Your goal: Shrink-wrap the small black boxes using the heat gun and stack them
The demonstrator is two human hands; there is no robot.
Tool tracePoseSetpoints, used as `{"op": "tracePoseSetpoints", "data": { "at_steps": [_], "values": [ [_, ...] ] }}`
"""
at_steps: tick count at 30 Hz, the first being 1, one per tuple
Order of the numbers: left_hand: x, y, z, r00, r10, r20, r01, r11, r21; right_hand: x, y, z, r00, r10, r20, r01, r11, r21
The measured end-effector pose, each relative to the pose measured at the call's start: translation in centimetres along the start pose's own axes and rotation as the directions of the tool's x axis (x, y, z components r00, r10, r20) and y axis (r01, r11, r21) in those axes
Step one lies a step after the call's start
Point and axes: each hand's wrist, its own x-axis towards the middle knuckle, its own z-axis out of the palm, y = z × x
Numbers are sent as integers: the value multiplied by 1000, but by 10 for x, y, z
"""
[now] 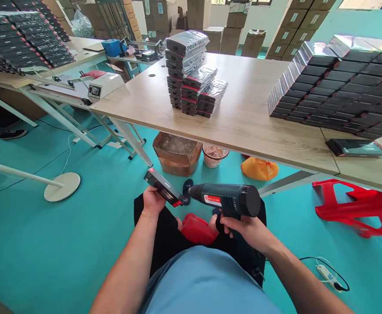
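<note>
My left hand [153, 200] is closed round one end of a flat black box [165, 186] with a red edge, held tilted above my lap. In my right hand [243, 229] is the grip of a dark green heat gun [228, 197] with a red and white label. Its nozzle points left, close to the right end of the box. Stacks of wrapped black boxes [186, 74] stand on the wooden table [243, 87] in front of me.
A large stack of black boxes [341, 87] and a single box [357, 148] are at the table's right. Below stand a carton [177, 159], a bin [213, 160] and a yellow bag [259, 169]. A red stool [351, 209] is at the right.
</note>
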Motion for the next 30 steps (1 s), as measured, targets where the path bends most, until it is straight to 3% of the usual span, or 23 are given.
{"op": "tracePoseSetpoints", "data": {
  "at_steps": [7,14,21,24,26,27,30],
  "values": [
    [-10,-16,7,989,-133,60,121,977,175,8,-9,-2,999,-24,30,13,946,323],
    [-23,-29,6,952,-273,136,223,927,302,17,-22,-9,998,-51,-31,59,920,387],
    [-22,-28,-1,957,-248,152,174,907,384,15,-25,-9,999,-45,-27,52,924,380],
    [-20,-26,-2,969,-146,197,28,864,503,14,-26,-12,998,-36,-42,49,924,379],
    [-17,-23,-3,969,22,247,-178,756,630,13,-27,-18,998,-31,-56,49,930,365],
    [-16,-21,-3,949,125,291,-299,655,694,12,-27,-22,998,-27,-64,48,934,354],
    [-12,-14,-6,805,332,491,-579,267,770,7,-27,-32,997,-4,-83,30,949,313]
  ]
}}
